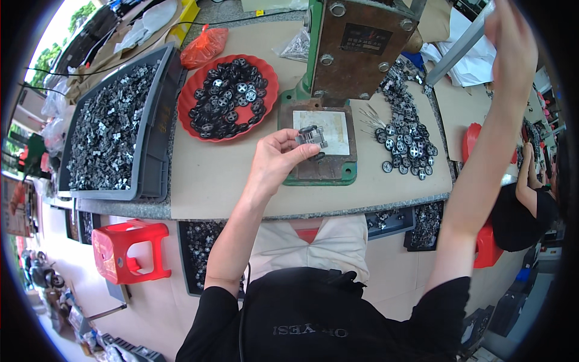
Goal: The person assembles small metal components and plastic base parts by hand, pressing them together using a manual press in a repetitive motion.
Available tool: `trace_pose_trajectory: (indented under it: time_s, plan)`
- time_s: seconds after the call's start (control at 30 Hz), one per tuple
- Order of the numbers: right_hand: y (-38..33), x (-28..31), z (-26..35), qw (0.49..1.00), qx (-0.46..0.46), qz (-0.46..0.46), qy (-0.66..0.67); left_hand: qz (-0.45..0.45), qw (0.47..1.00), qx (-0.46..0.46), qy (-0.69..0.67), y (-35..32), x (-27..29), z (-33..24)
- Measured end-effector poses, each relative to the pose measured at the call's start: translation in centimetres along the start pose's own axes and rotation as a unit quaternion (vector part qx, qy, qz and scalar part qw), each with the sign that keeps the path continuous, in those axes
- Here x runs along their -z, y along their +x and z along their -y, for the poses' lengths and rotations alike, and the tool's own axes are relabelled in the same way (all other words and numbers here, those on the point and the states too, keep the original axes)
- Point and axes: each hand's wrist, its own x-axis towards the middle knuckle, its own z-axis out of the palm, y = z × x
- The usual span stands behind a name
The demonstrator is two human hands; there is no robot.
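Observation:
My left hand [274,158] pinches a small grey toy car chassis [313,137] between thumb and fingers. Black wheels show at its sides, and it is held over the pale plate [338,123] on the green base [319,176] of a hand press [362,45]. My right arm reaches up to the far right, where my right hand [512,37] is closed round the upper end of the press's metal lever [461,48]; some of its fingers are hidden. Left of the press, a red scalloped bowl [183,114] holds many black wheels.
A grey bin [158,130] full of small dark parts stands at the left. Loose wheels [410,151], thin metal pins [373,117] and dark parts lie right of the press. A red bag [205,46] sits behind the bowl. A red stool [129,250] stands below; another person [525,205] sits at right.

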Motion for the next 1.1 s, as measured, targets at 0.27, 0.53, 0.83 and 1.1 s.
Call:
trace_pose_trajectory:
  time_s: [0.27,0.53,0.83,1.1]
  plan:
    - [-24.4,-8.3,4.5,0.897,-0.057,0.341,0.276,0.079,0.996,0.047,-0.009,-2.2,-2.1,0.6]
    - [-25.8,-9.0,2.6,0.901,0.056,0.329,0.279,0.066,0.997,0.033,-0.004,-2.8,-3.4,1.1]
    - [-27.3,-8.1,1.2,0.938,0.024,0.273,0.214,0.053,0.996,0.003,0.071,-2.9,-3.2,1.3]
    - [-21.3,3.6,-16.3,0.961,-0.118,0.005,-0.251,-0.125,0.964,-0.093,0.214,0.4,8.1,-0.4]
